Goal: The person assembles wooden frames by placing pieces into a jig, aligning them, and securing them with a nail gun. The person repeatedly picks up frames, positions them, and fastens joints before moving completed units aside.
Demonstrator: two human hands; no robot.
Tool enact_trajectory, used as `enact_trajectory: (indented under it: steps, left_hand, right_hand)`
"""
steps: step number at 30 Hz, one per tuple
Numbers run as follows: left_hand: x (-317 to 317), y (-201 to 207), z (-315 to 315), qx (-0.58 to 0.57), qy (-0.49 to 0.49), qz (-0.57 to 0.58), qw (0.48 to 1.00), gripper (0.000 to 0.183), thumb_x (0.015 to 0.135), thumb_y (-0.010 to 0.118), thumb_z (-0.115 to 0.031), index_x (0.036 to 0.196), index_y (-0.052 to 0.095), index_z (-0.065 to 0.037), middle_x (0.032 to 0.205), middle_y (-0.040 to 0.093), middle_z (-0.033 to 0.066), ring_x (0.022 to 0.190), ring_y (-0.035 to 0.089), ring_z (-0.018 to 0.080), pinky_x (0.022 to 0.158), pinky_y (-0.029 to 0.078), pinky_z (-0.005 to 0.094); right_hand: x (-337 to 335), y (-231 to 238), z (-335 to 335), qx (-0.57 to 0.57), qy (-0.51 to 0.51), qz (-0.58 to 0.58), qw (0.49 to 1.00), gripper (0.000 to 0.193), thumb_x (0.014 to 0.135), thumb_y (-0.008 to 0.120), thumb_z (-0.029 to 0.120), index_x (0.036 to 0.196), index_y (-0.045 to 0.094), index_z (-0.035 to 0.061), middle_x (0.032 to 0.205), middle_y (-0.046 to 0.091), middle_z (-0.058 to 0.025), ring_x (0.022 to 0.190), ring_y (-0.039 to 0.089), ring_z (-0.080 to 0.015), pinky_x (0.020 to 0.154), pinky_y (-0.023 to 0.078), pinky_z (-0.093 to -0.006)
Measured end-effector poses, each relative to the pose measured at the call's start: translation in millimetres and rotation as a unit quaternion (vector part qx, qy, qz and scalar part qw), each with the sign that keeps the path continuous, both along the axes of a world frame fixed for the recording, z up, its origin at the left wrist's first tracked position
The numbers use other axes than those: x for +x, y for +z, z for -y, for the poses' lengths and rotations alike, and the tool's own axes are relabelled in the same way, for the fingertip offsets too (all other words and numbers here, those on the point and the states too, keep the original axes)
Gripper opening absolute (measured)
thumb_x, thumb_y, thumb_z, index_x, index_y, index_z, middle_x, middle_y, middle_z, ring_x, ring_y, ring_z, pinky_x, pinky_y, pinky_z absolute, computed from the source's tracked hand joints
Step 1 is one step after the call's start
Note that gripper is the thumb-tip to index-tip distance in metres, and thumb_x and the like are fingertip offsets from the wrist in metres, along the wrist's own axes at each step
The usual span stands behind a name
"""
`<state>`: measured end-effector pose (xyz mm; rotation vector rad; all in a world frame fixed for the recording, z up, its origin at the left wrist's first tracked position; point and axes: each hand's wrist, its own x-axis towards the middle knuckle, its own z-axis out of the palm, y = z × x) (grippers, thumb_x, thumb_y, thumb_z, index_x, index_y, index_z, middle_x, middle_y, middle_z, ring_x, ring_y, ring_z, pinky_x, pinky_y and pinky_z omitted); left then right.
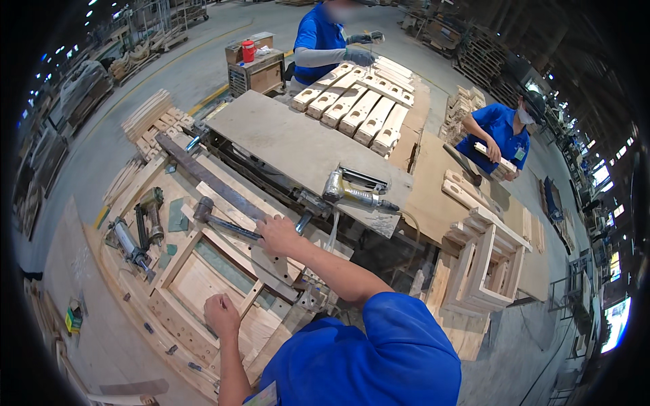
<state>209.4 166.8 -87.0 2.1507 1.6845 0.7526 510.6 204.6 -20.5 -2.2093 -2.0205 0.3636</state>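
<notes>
My right hand is closed around the handle end of a dark-headed mallet, above a long metal bar that crosses the bench. The mallet's head points away to the left. My left hand is curled closed over a rectangular wooden frame; whatever its fingers may hold is hidden. Greenish pads show beside and under the frame. To the left, two nail guns lie on the curved wooden work board.
Another nail gun rests on the grey board ahead. Slotted wooden pieces lie before one co-worker; another holds a wooden part at right. Assembled wooden frames stand right of me. Small clamps line the board's near edge.
</notes>
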Motion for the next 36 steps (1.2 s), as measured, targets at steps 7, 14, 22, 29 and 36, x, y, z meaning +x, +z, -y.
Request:
enact_trajectory:
  steps: [7,14,22,29,36]
  left_hand:
    - [-2,-4,-4,0.007,-0.004,0.004,1.0,0.013,0.097,0.069,-0.018,0.095,0.07,-0.005,0.1,0.07,0.0148,0.099,0.065,0.0376,0.089,0.051,0.0514]
    - [-4,-2,-3,-0.009,0.015,0.002,1.0,0.014,0.096,0.07,-0.02,0.094,0.072,-0.006,0.103,0.071,0.0118,0.103,0.066,0.0356,0.093,0.05,0.0501]
    - [-3,-1,-2,0.003,0.025,-0.008,1.0,0.015,0.097,0.07,-0.021,0.095,0.072,-0.006,0.102,0.071,0.013,0.102,0.066,0.0363,0.092,0.052,0.0503]
    - [-5,-3,-3,-0.045,0.041,-0.002,0.998,0.02,0.096,0.07,-0.025,0.098,0.076,-0.007,0.111,0.073,0.011,0.109,0.066,0.0328,0.102,0.047,0.0481]
    - [-6,-3,-1,-0.046,0.044,0.003,0.998,0.021,0.095,0.07,-0.025,0.1,0.076,-0.006,0.111,0.072,0.0125,0.111,0.066,0.0327,0.102,0.047,0.0477]
  right_hand:
    - [4,5,-4,0.027,-0.02,-0.017,0.999,0.039,0.094,0.072,0.033,0.121,0.068,0.0052,0.121,0.068,-0.0175,0.112,0.069,-0.0392,0.091,0.058,-0.051]
    - [22,24,0,0.136,-0.057,-0.015,0.989,0.041,0.093,0.076,0.031,0.124,0.067,0.0049,0.126,0.064,-0.0203,0.116,0.065,-0.0393,0.093,0.058,-0.0491]
    - [19,11,3,0.107,-0.048,-0.051,0.992,0.041,0.094,0.075,0.027,0.126,0.066,0.003,0.123,0.065,-0.0214,0.116,0.065,-0.0411,0.094,0.058,-0.051]
    - [-18,-2,-16,0.049,0.024,-0.069,0.996,0.036,0.096,0.072,0.032,0.117,0.068,0.0025,0.115,0.068,-0.0226,0.11,0.068,-0.0411,0.093,0.058,-0.053]
    - [-39,-16,-34,0.04,0.025,-0.052,0.998,0.039,0.092,0.075,0.027,0.122,0.063,0.0041,0.118,0.067,-0.0225,0.111,0.068,-0.0412,0.092,0.057,-0.0534]
